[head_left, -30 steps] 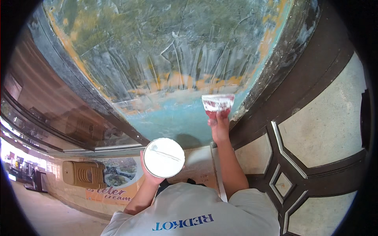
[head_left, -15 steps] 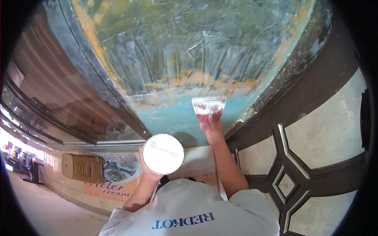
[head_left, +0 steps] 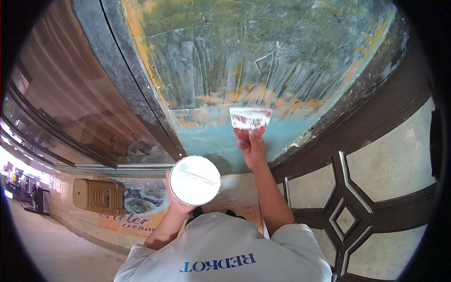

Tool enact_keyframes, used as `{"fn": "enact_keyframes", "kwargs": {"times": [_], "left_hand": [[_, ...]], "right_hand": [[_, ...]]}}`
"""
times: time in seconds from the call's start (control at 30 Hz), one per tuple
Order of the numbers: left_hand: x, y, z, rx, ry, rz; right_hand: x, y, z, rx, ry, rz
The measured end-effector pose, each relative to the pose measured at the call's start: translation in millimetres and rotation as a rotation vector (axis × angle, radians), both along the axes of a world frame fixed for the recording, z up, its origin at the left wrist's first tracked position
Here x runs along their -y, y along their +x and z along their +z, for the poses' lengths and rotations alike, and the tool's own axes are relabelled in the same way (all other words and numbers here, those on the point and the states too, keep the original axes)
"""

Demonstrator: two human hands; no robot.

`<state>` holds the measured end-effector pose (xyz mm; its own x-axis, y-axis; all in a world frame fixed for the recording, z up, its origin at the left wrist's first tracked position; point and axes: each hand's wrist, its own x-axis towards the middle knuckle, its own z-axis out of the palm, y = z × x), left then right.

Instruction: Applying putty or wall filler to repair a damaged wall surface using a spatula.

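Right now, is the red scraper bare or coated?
Coated: white material covers much of the red scraper held in the right hand.

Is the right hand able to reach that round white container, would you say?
Probably yes: the left hand holds the round white container close by and nothing visible blocks the right hand, though it grips a red scraper.

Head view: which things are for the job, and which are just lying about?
Seemingly for the job:
red scraper, in right hand
round white-topped tub, in left hand
painted wall

Just about:
tan ridged object
printed banner
panelled door
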<state>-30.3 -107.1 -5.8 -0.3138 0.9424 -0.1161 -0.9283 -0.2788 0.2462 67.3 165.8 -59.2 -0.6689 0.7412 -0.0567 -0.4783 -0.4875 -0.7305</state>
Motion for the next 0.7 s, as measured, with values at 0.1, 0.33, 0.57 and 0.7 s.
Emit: {"fn": "enact_keyframes", "kwargs": {"times": [0.1, 0.33, 0.57, 0.7], "left_hand": [[5, -8, 0, 0.090, 0.074, -0.055], [23, -20, 1, 0.300, 0.061, 0.052], [41, -36, -1, 0.359, 0.166, 0.026], [58, -48, -10, 0.178, 0.072, 0.087]], "right_hand": [[-17, -11, -14, 0.009, 0.022, 0.059], [48, -7, -29, 0.128, 0.080, 0.128], [44, -72, -2, 0.043, 0.043, 0.134], [77, -49, -48, 0.147, -0.038, 0.156]]}}
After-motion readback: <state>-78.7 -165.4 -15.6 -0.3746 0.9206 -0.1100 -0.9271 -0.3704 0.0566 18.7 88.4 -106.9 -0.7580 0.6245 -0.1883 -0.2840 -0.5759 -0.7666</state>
